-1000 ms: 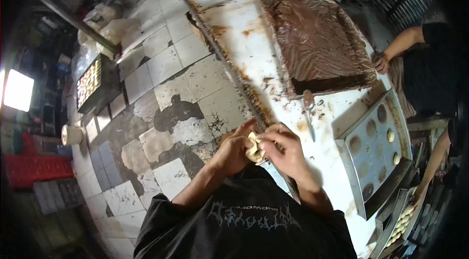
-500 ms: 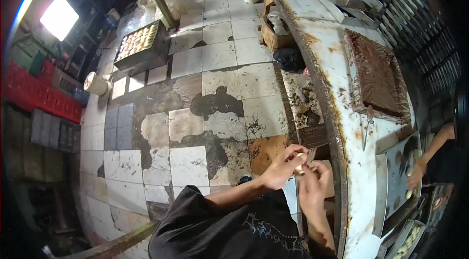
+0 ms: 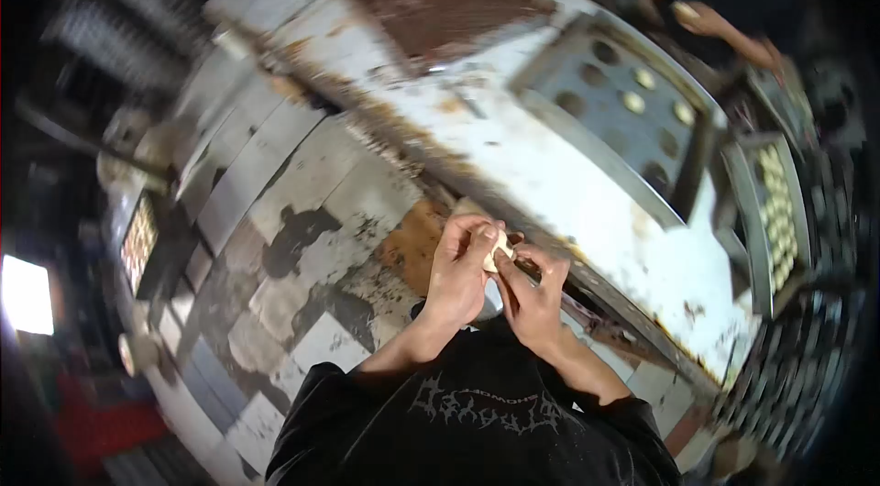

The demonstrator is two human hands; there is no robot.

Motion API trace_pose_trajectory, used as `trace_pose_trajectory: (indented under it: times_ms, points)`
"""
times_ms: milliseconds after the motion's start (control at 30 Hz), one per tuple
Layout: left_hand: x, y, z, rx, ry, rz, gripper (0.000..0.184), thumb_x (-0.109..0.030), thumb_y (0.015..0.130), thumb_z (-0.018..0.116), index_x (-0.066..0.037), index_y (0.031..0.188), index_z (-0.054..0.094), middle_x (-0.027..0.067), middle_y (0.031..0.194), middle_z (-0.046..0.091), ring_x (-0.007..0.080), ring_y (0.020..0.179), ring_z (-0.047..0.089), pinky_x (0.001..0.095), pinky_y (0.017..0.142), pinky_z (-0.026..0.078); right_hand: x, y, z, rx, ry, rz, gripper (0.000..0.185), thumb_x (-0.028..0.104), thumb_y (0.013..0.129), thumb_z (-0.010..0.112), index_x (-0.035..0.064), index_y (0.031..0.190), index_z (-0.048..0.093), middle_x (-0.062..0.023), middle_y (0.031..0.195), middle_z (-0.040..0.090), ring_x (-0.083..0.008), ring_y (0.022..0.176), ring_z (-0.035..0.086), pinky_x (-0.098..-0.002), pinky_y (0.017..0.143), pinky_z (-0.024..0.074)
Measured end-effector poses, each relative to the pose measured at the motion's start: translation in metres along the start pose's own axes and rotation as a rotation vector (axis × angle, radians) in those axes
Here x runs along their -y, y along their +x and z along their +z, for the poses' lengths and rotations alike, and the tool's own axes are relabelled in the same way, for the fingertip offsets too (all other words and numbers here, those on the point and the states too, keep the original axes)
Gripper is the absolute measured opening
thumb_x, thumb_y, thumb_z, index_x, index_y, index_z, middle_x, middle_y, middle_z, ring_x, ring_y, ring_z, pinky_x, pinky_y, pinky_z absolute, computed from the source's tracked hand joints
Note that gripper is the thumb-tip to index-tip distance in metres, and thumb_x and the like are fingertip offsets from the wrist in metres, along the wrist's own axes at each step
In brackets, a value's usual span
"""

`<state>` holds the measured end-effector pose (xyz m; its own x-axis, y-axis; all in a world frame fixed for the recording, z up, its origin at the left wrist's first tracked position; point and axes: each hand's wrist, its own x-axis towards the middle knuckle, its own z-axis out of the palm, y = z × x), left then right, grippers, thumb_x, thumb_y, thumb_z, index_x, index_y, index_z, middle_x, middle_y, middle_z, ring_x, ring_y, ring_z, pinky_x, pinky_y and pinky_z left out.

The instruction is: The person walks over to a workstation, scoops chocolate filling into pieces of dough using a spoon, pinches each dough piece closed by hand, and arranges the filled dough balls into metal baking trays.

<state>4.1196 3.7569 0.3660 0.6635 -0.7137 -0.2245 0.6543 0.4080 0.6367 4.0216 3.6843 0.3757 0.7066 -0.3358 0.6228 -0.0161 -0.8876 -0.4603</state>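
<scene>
Close in front of my chest, a small pale piece of dough point(image 3: 496, 257) is pinched between both hands. My left hand point(image 3: 460, 268) has its thumb and fingers closed around one side of it. Fingers of my right hand point(image 3: 535, 292) press on the dough from the other side. Both hands are near the rusty edge of the white table point(image 3: 550, 151). On that table lies a metal baking tray point(image 3: 600, 133) with dark round spots and a few dough balls point(image 3: 633, 102).
A narrow tin point(image 3: 731, 165) at the right holds rows of dough pieces point(image 3: 777, 220). A brown slab point(image 3: 449, 9) lies farther along the table. Across from me, a co-worker's hand point(image 3: 701, 20) holds a dough piece. Cracked tiles point(image 3: 307, 238) cover the floor at my left.
My view has swung right, bringing the table and trays toward the middle. My hands keep the dough between them. The co-worker's hand has lifted off the tray, and more dough balls show on it.
</scene>
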Motion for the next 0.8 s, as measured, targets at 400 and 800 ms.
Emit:
trace_pose_trajectory:
  times_ms: [400,800]
  points:
    - [0.231,0.090,0.155,1.059,1.404,0.541,0.023,0.003,0.078,0.055,-0.006,0.097,0.065,0.0104,0.123,0.053,0.0312,0.119,0.045,0.0419,0.104,0.030,-0.251,-0.130,-0.153,-0.547,0.224,1.000,0.010,0.006,0.091,0.047,-0.0012,0.088,0.055,-0.0128,0.089,0.061,-0.0219,0.082,0.060,-0.0326,0.076,0.0468]
    - [0.107,0.137,0.078,0.743,1.256,0.103,0.018,0.002,0.083,0.053,0.000,0.099,0.060,0.0133,0.103,0.063,0.0254,0.098,0.060,0.0312,0.085,0.045,-0.249,-0.094,-0.135,-0.125,-0.471,0.807,0.018,0.015,0.082,0.057,0.0001,0.073,0.058,-0.0161,0.076,0.053,-0.0328,0.078,0.047,-0.0427,0.070,0.0375]
